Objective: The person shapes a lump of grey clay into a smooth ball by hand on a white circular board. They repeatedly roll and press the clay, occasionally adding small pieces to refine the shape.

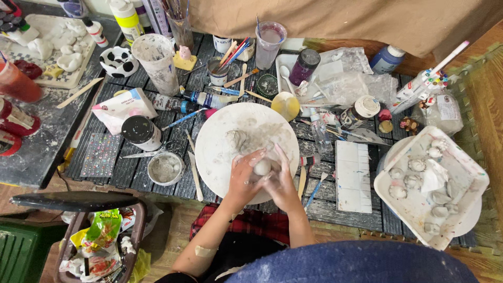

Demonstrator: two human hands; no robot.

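Both my hands meet over the near edge of a round white board (220, 147) smeared with grey clay. Between them sits a small pale clay ball (262, 167). My left hand (244, 178) cups it from the left, my right hand (283, 181) from the right, fingers curled around it. A small lump of grey clay (236, 139) lies on the board just beyond my hands. Both hands are dusted with clay.
A white square tray (461, 173) at the right holds several small clay pieces. Jars, paint bottles, brushes and wooden sticks crowd the dark slatted table. A small cup of grey slip (165, 169), a black-lidded jar (141, 133) and a white palette (353, 175) stand near the board.
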